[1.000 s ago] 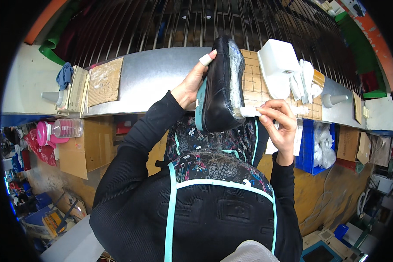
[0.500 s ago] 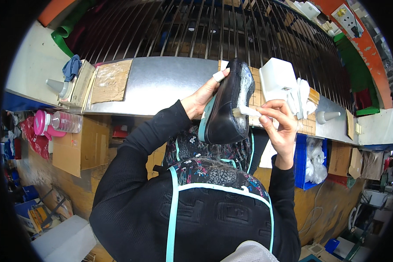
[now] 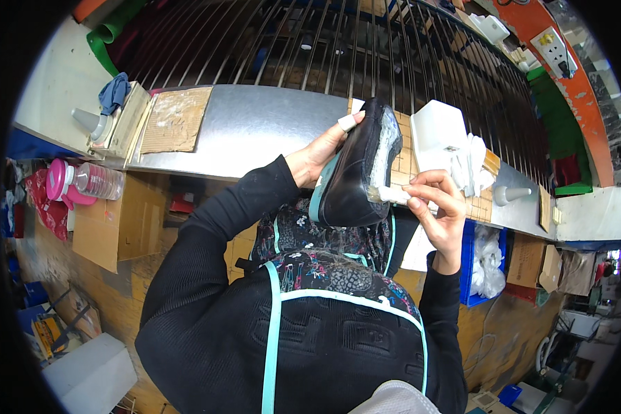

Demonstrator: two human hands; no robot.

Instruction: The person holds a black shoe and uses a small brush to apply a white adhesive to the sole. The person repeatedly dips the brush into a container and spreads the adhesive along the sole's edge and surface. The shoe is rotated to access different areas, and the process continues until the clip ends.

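A black leather shoe upper (image 3: 346,181) is held tilted above the bench's front edge, its underside turned to the right. That underside has a whitish, glossy coating, and a teal shoe last (image 3: 319,196) shows along the left side. My left hand (image 3: 317,153) grips the upper from the left, with a white wrap round its thumb. In my right hand (image 3: 443,210), thumb and fingers pinch a small white-handled brush (image 3: 394,195). Its bristles touch the near end of the coated underside, on the rim.
Behind my hands runs a metal bench (image 3: 259,127), with a rack of metal bars (image 3: 276,48) beyond. A white container (image 3: 438,134) stands right of the shoe, on cardboard. Another cardboard piece (image 3: 177,119) lies left. Below the bench are a blue crate (image 3: 468,265) and a carton (image 3: 121,221).
The brush has moved a little down along the shoe's rim, with my right hand lower. My left hand still holds the shoe in nearly the same place. The whole view has shifted slightly.
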